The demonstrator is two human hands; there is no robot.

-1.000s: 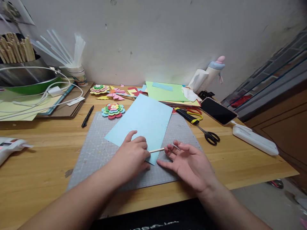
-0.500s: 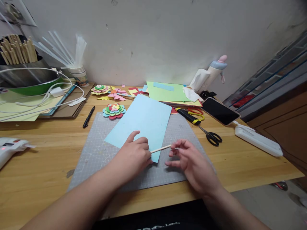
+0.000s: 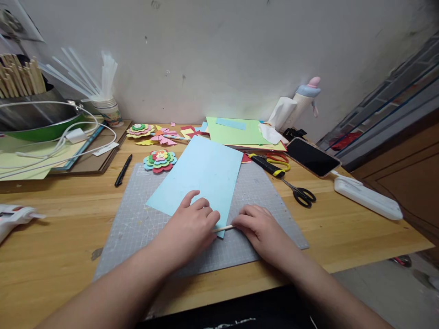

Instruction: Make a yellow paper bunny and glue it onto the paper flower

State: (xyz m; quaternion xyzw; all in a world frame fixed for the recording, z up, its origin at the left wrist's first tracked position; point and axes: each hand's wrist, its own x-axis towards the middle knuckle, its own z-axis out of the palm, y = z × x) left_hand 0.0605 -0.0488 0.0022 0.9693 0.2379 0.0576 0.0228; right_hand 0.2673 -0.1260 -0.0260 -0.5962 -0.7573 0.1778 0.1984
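A thin wooden stick [image 3: 224, 228] lies across the near corner of a light blue paper sheet [image 3: 209, 169]. My left hand [image 3: 194, 224] is closed on the stick's left part, its index finger raised over the paper. My right hand [image 3: 262, 230] pinches the right end between thumb and fingers, low over the grey cutting mat [image 3: 133, 233]. Much of the stick is hidden by my hands. Beyond the left hand, a layered paper flower [image 3: 159, 161] rests at the mat's far left edge.
Scissors [image 3: 303, 196] and a black-and-yellow handled tool [image 3: 265, 164] lie on the right, near a phone [image 3: 313, 156] and a white power strip [image 3: 368, 198]. To the left are a black pen [image 3: 123, 170] and a glue gun [image 3: 15, 219]. Green paper [image 3: 236, 132] lies at the back.
My right hand has turned palm down and moved in closer to my left hand, closing on the stick's end. The stick sits lower, at the paper's near corner.
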